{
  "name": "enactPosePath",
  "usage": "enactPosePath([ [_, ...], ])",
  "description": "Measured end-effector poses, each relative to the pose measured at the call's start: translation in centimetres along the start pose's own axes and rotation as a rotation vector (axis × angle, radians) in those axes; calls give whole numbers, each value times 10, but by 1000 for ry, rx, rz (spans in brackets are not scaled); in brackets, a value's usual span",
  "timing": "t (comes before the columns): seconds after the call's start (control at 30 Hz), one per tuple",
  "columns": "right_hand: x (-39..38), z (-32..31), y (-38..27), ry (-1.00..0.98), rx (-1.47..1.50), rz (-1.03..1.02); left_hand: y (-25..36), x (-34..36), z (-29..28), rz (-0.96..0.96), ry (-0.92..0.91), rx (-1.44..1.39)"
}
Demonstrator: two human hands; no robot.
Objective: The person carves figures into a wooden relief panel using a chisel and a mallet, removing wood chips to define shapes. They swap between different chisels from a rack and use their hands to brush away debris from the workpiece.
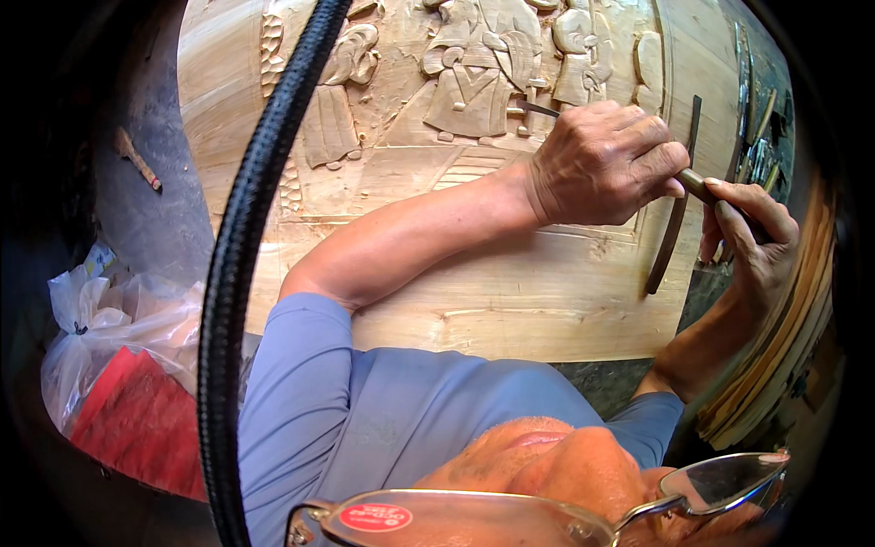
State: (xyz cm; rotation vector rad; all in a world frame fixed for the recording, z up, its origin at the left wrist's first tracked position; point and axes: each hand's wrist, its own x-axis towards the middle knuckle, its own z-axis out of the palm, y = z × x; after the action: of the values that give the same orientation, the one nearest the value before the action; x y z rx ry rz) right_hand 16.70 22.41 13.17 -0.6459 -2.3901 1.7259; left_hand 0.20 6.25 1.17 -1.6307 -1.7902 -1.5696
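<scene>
A pale wooden panel (547, 301) lies in front of me, its upper part carved in relief with robed figures (469, 91). My left hand (611, 164) is closed around the front part of a carving chisel (698, 186), its forearm reaching across the panel. The thin blade points left, and its tip is at the lower edge of the middle figure's carving. My right hand (756, 228) grips the rear of the dark handle, beyond the panel's right side, with thumb and fingers closed on it. A long dark narrow bar (670, 232) lies across the panel beneath the chisel.
Several slim tools (755, 137) lie along the right edge. Below them is a stack of curved-looking boards (775, 337). On the left are a short wooden stick (137, 159), a clear plastic bag (82, 310) and a red object (141, 424). A black braided cable (239, 246) crosses the view.
</scene>
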Motion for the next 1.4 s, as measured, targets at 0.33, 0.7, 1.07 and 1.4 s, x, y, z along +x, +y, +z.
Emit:
enactPosePath([
  [0.33,1,-4,20,30,99,60,0,-1,6,-42,-16,-7],
  [0.7,4,-2,34,-1,158,13,0,0,3,-81,-43,-10],
  [1.07,15,-4,54,-49,252,7,-1,5,3,-131,-80,-15],
  [1.4,-23,-10,9,-56,165,-74,14,0,0,161,20,133],
])
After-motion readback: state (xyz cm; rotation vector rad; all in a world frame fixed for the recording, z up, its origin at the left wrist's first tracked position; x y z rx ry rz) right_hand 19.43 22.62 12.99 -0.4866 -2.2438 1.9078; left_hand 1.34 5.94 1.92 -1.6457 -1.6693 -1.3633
